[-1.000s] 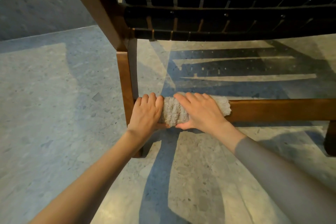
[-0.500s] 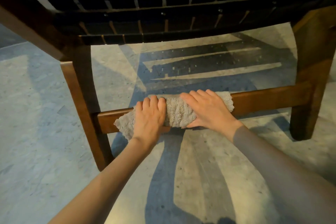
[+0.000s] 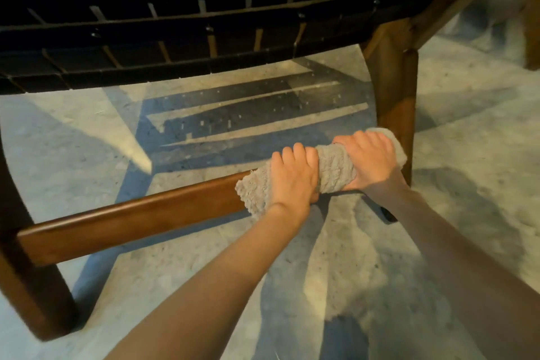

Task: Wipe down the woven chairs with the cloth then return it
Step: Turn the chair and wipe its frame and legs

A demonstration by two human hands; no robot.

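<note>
While the cloth (image 3: 336,169) sits wrapped over the low wooden rail (image 3: 131,222) at its right end, just beside the chair leg (image 3: 394,102), the step in hand looks like wiping the frame's lower parts, not the weave. Left grip (image 3: 292,177) is curled over cloth & rail, fingers on top. Right grip (image 3: 371,161) clamps the cloth's other end the same way, nearly touching the leg. A short bunched stretch of cloth shows between them.

Next move, prob. one of two:
- Drag back along the rail toward the other leg (image 3: 32,286), keeping the wrap snug so top, front & underside get wiped together.
- Shift onto the upright leg, which means freeing one grip & re-wrapping.

Cloth's loose corner hangs below the left grip and might trail. Returning the cloth isn't due yet, and where it goes isn't in view.

Surface: pale speckled stone-like floor (image 3: 73,155), w/ hard shadows of the black woven seat (image 3: 175,47) across it. Light is warm & low, dark above. No counter in view. A 2nd wooden piece shows at the top right edge, maybe another chair, can't tell.
</note>
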